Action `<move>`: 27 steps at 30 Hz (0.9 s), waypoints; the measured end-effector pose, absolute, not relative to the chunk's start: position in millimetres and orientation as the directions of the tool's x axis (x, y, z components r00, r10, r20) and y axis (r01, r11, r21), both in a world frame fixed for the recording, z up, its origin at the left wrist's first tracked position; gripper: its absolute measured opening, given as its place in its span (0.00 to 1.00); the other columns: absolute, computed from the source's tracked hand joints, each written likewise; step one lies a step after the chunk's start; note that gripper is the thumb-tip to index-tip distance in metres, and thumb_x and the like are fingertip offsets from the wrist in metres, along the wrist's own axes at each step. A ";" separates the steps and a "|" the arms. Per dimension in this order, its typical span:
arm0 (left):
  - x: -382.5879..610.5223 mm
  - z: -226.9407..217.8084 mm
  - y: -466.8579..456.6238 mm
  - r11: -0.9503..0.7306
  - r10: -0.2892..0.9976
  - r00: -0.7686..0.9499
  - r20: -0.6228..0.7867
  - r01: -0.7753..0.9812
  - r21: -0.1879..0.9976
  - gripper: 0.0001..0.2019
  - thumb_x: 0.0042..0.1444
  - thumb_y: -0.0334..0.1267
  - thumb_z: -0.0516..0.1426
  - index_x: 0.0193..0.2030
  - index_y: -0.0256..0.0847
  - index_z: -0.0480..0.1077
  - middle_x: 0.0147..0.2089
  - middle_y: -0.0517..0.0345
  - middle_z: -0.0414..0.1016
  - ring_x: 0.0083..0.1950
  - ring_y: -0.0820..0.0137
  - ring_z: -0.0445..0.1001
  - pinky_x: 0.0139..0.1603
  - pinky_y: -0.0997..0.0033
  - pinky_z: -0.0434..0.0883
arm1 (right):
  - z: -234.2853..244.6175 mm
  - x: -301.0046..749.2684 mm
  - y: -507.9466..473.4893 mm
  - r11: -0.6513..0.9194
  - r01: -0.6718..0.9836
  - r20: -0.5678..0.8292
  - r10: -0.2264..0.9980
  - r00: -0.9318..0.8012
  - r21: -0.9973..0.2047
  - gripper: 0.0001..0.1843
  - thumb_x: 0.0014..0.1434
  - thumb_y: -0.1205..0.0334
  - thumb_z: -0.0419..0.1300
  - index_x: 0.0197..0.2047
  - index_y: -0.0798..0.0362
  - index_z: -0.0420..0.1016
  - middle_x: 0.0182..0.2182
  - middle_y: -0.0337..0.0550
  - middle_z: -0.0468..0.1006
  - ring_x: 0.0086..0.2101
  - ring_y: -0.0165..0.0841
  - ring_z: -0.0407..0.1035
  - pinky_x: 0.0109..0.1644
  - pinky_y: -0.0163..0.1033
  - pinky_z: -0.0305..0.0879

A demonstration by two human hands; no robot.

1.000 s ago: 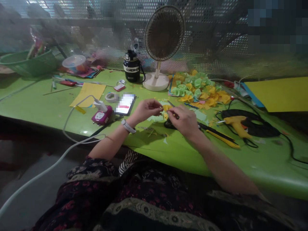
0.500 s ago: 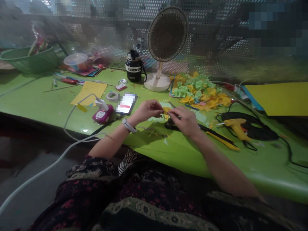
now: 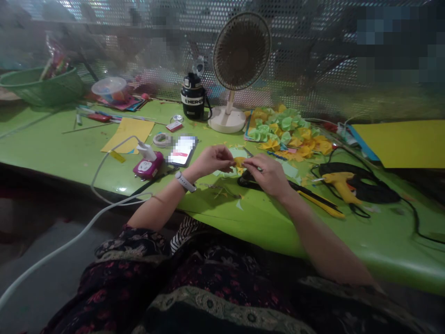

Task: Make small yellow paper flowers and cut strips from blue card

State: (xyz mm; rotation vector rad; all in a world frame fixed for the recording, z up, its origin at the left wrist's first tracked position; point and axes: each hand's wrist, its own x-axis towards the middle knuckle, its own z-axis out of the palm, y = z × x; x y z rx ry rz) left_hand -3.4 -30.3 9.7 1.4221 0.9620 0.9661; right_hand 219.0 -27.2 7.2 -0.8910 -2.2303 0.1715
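Note:
Between my two hands, just above the table, is a small piece of yellow paper (image 3: 238,161). My left hand (image 3: 216,160), with a pale watch on the wrist, pinches its left side. The fingertips of my right hand (image 3: 266,174) are closed on its right side. Pale green paper pieces (image 3: 225,172) lie beneath and behind the hands. Under my right hand is a black tool (image 3: 247,180), partly covered, and a yellow-and-black cutter (image 3: 321,204) lies to its right. Beyond the hands rests a heap of green and yellow paper flowers (image 3: 287,130).
A yellow glue gun (image 3: 340,183) lies at the right with its black cord. At the back stand a fan (image 3: 227,119) and a black bottle (image 3: 193,98). Left of my hands are a phone (image 3: 183,150), a tape roll (image 3: 162,139) and a purple power socket (image 3: 149,166) with a white cable.
Both hands keep their pinch on the yellow paper, which shows slightly wider between the fingertips. Little else has moved.

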 end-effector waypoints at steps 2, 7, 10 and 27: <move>-3.8 9.0 -29.6 -0.054 0.941 0.337 0.039 0.035 0.998 0.12 0.54 0.34 0.68 0.36 0.35 0.68 0.31 0.56 0.79 0.32 0.75 0.80 0.38 0.72 0.78 | 7.8 219.3 -27.3 0.756 0.545 0.575 0.642 -0.507 -0.363 0.13 0.68 0.55 0.56 0.41 0.48 0.83 0.36 0.47 0.82 0.37 0.41 0.75 0.41 0.45 0.70; -4.6 8.3 -28.5 -0.064 0.936 0.349 0.044 0.046 0.997 0.12 0.54 0.35 0.68 0.36 0.35 0.69 0.31 0.56 0.80 0.32 0.76 0.80 0.38 0.74 0.78 | 8.5 219.6 -27.8 0.754 0.551 0.559 0.646 -0.520 -0.358 0.12 0.68 0.57 0.57 0.42 0.48 0.83 0.36 0.47 0.82 0.37 0.41 0.75 0.41 0.46 0.70; -4.7 8.3 -28.2 -0.053 0.936 0.351 0.034 0.045 0.998 0.12 0.54 0.36 0.68 0.36 0.35 0.68 0.31 0.56 0.80 0.32 0.76 0.80 0.38 0.73 0.78 | 9.4 219.6 -28.6 0.764 0.537 0.560 0.636 -0.531 -0.358 0.13 0.68 0.58 0.57 0.42 0.49 0.83 0.36 0.48 0.82 0.37 0.41 0.75 0.42 0.45 0.70; -7.4 11.0 -27.8 0.029 0.924 0.381 -0.036 0.025 0.999 0.13 0.54 0.35 0.68 0.37 0.35 0.68 0.31 0.55 0.81 0.32 0.73 0.80 0.40 0.69 0.79 | 10.8 221.6 -27.3 0.767 0.514 0.539 0.639 -0.549 -0.385 0.13 0.68 0.55 0.57 0.42 0.47 0.83 0.35 0.46 0.81 0.36 0.39 0.74 0.41 0.44 0.69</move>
